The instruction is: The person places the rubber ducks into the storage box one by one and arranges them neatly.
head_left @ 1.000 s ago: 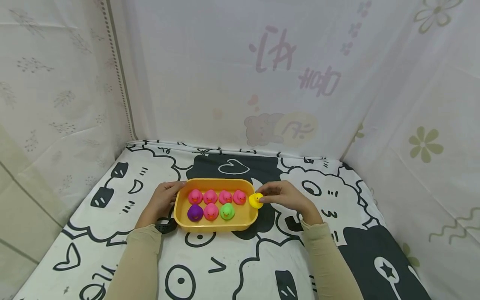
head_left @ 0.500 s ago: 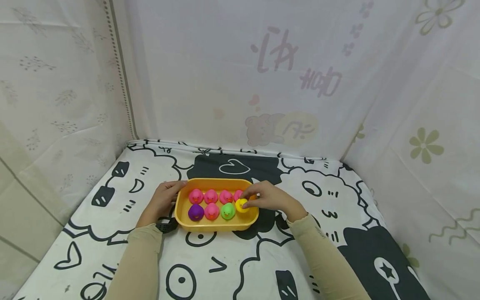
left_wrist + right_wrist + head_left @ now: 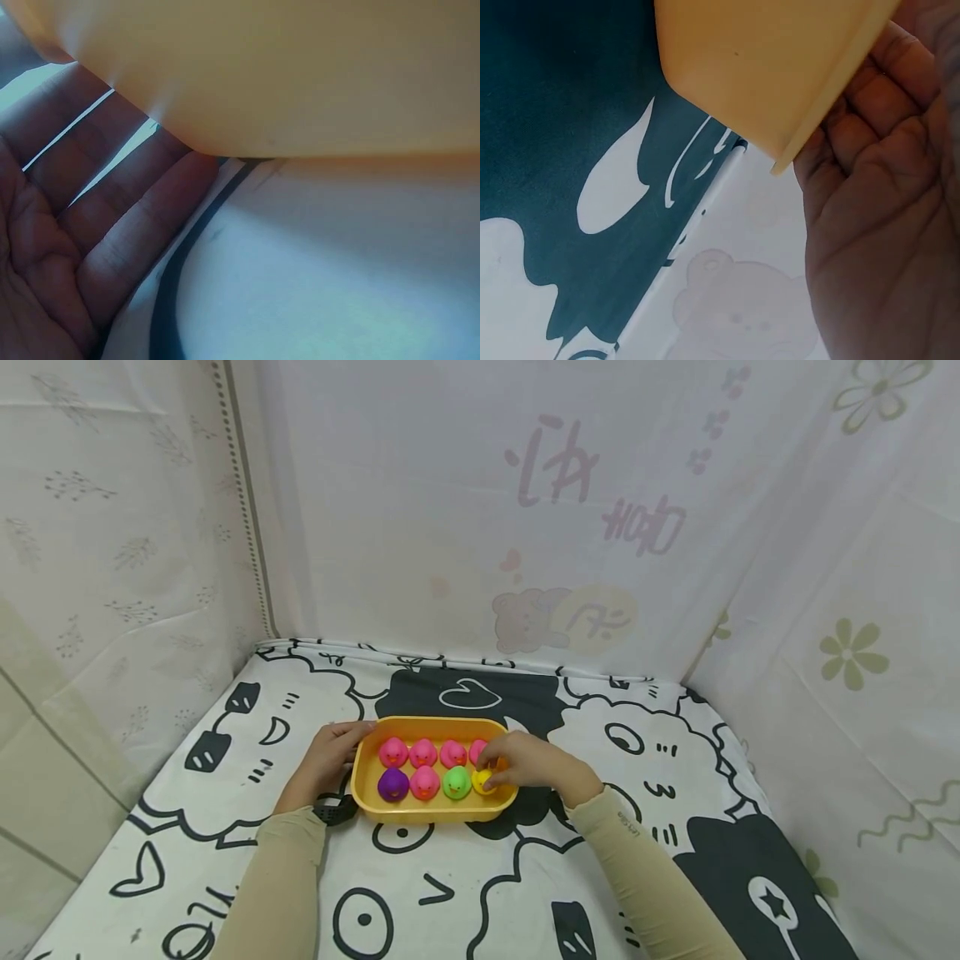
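Observation:
A yellow rubber duck (image 3: 482, 781) is low inside the front right of an orange-yellow tray (image 3: 435, 815). My right hand (image 3: 532, 762) reaches over the tray's right rim and pinches this duck, partly covering it. In the right wrist view the tray wall hides the fingertips and the duck. At the tray's left end, my left hand (image 3: 330, 758) touches the wall; the left wrist view shows its fingers (image 3: 142, 232) nearly straight against the plastic. Several pink ducks (image 3: 423, 752), a purple duck (image 3: 393, 785) and a green duck (image 3: 457, 783) sit in two rows in the tray.
A black-and-white cartoon cloth (image 3: 435, 889) covers the table under the tray. Pale printed curtains (image 3: 420, 527) hang behind and on both sides. A black band (image 3: 335, 811) is around the left wrist.
The right hand has carried the yellow duck leftward from the tray's right rim, then down beside the green duck. The left hand stays at the tray's left end.

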Tool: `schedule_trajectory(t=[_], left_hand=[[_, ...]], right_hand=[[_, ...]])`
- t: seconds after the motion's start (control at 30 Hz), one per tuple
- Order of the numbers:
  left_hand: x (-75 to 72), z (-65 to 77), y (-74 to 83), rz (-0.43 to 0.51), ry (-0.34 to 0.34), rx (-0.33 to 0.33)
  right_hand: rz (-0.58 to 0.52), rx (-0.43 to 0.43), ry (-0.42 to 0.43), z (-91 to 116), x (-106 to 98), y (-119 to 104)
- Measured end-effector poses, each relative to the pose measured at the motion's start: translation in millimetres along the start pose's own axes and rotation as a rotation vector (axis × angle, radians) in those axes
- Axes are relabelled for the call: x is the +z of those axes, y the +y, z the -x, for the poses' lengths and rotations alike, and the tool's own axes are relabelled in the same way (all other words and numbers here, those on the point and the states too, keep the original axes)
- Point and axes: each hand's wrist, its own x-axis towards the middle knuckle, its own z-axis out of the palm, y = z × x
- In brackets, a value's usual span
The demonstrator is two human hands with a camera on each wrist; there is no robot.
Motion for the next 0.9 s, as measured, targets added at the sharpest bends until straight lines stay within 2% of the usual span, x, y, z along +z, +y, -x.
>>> schedule_trajectory(t=[0.47, 0.9], left_hand=[[-0.4, 2.1, 0.3, -0.007, 0.000, -0.023], [0.7, 2.3, -0.5, 0.000, 0.000, 0.005]], right_hand=[[0.035, 0.028, -0.012, 3.3, 3.2, -6.8], [0.046, 0.024, 0.001, 4.3, 6.5, -4.8]])
